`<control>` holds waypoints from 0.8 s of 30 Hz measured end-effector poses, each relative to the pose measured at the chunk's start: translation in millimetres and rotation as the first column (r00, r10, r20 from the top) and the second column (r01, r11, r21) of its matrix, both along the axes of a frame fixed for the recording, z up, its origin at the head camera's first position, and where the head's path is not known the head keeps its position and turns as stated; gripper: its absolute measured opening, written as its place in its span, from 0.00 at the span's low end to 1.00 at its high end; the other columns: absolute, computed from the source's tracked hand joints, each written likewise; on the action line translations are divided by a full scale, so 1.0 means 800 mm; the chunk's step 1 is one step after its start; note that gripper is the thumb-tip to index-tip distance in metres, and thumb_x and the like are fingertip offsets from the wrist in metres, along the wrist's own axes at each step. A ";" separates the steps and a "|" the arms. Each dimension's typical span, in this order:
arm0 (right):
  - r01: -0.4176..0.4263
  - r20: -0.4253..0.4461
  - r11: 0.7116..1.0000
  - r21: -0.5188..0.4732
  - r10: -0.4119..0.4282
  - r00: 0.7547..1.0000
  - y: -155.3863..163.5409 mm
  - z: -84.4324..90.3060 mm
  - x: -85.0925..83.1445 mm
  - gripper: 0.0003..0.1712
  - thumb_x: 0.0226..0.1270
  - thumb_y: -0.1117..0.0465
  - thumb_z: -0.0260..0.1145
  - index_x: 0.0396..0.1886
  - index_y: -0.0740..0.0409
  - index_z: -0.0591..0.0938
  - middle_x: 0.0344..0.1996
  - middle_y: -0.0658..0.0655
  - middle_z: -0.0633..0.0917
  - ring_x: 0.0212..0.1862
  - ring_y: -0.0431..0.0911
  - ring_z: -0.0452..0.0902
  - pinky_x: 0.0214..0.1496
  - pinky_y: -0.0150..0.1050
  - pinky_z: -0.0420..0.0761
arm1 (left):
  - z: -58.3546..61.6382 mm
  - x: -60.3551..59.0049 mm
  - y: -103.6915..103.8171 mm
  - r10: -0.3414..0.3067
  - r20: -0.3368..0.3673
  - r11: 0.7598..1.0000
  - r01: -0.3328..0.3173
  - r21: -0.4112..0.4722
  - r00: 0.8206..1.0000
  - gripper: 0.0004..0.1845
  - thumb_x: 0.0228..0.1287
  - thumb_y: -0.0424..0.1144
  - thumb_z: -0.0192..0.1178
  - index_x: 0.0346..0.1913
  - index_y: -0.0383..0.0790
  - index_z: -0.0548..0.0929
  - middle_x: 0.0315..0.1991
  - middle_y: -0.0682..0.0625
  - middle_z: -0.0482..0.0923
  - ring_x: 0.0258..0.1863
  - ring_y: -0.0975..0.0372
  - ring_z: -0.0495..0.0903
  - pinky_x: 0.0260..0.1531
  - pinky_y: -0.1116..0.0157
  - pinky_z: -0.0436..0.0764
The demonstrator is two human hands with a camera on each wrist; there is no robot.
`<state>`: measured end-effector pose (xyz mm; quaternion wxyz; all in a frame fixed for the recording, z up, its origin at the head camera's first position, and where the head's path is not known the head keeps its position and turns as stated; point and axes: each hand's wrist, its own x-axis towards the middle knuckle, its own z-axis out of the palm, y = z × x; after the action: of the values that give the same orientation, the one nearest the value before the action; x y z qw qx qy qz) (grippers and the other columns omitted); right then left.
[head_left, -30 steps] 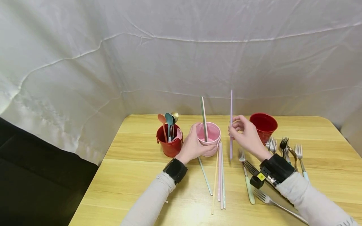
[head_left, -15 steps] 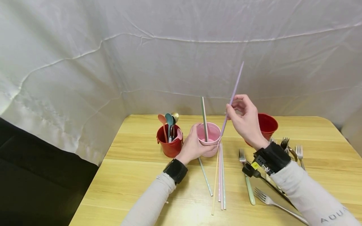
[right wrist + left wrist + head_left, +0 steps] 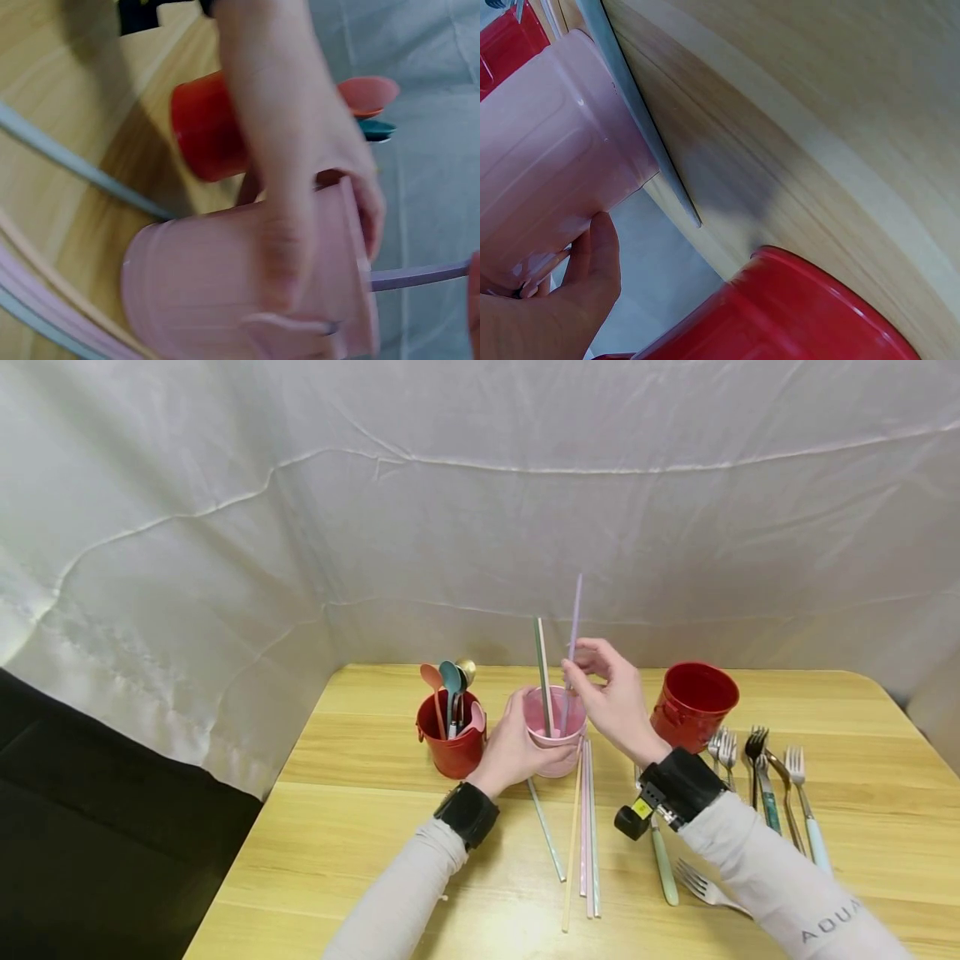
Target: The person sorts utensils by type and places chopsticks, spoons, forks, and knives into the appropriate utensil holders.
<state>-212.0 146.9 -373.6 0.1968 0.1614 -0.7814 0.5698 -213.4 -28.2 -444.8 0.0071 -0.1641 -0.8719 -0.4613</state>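
Observation:
My left hand [image 3: 517, 747] grips a small pink bucket [image 3: 561, 766] around its side, with the thumb along the near wall. A dark green chopstick [image 3: 542, 668] and a pale pink chopstick [image 3: 547, 672] lean upright inside the bucket. Between thumb and fingers, my right hand [image 3: 611, 697] pinches a purple chopstick [image 3: 575, 614]. Its lower end is inside the bucket's mouth, and its top tilts slightly right. In the right wrist view the purple chopstick [image 3: 416, 278] passes over the rim, with only a fingertip of the right hand showing at the edge.
Left of the pink bucket stands a red bucket [image 3: 452, 758] of spoons. Another red bucket [image 3: 686, 714] is at the back right, with several forks [image 3: 797, 770] in front. Several loose chopsticks [image 3: 573, 860] lie on the wooden table [image 3: 337, 852] before the pink bucket.
My right hand first rose with the purple chopstick from right of the pink bucket, then moved left and lowered the chopstick's end into the mouth. The left hand and bucket stay put.

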 end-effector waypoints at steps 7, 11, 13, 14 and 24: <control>0.014 0.138 0.982 0.186 -0.040 0.990 0.011 -0.022 0.005 0.21 0.73 0.62 0.63 0.63 0.57 0.77 0.49 0.63 0.87 0.52 0.54 0.84 0.47 0.34 0.87 | 0.000 0.000 0.000 -0.012 -0.003 1.000 0.012 -0.002 1.000 0.57 0.46 0.52 0.80 0.75 0.48 0.56 0.67 0.47 0.72 0.63 0.55 0.77 0.63 0.55 0.79; 0.025 0.135 0.984 0.176 -0.049 0.990 0.014 -0.030 0.008 0.19 0.72 0.65 0.61 0.60 0.61 0.78 0.47 0.64 0.86 0.50 0.53 0.83 0.42 0.23 0.80 | 0.001 0.000 -0.001 -0.017 -0.015 1.000 0.017 0.008 1.000 0.56 0.46 0.52 0.80 0.75 0.46 0.57 0.66 0.47 0.73 0.62 0.55 0.78 0.62 0.55 0.79; 0.030 0.133 0.986 0.164 -0.052 0.990 0.015 -0.033 0.011 0.18 0.72 0.67 0.60 0.59 0.63 0.79 0.45 0.65 0.86 0.48 0.53 0.81 0.40 0.21 0.78 | 0.001 -0.001 -0.001 -0.015 -0.012 1.000 0.015 0.007 1.000 0.56 0.46 0.52 0.80 0.75 0.47 0.57 0.66 0.47 0.73 0.62 0.56 0.78 0.62 0.55 0.79; 0.036 0.132 0.986 0.160 -0.058 0.990 0.015 -0.035 0.012 0.17 0.71 0.67 0.60 0.58 0.63 0.79 0.44 0.65 0.86 0.48 0.52 0.81 0.40 0.21 0.78 | 0.001 -0.001 -0.001 -0.015 -0.012 1.000 0.015 0.006 1.000 0.56 0.46 0.52 0.80 0.75 0.47 0.57 0.66 0.47 0.73 0.62 0.56 0.78 0.62 0.55 0.79; 0.022 0.247 0.999 0.036 -0.030 0.969 0.025 -0.047 0.031 0.16 0.72 0.68 0.59 0.57 0.68 0.77 0.43 0.70 0.83 0.39 0.33 0.81 0.41 0.26 0.85 | -0.001 0.000 -0.001 -0.018 -0.014 1.000 0.018 0.008 1.000 0.56 0.46 0.52 0.80 0.75 0.48 0.57 0.67 0.47 0.72 0.63 0.56 0.77 0.63 0.55 0.79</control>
<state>-186.9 166.8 -411.1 0.1027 0.0823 -0.8112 0.5698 -213.2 -29.2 -445.3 0.0096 -0.1750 -0.8684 -0.4639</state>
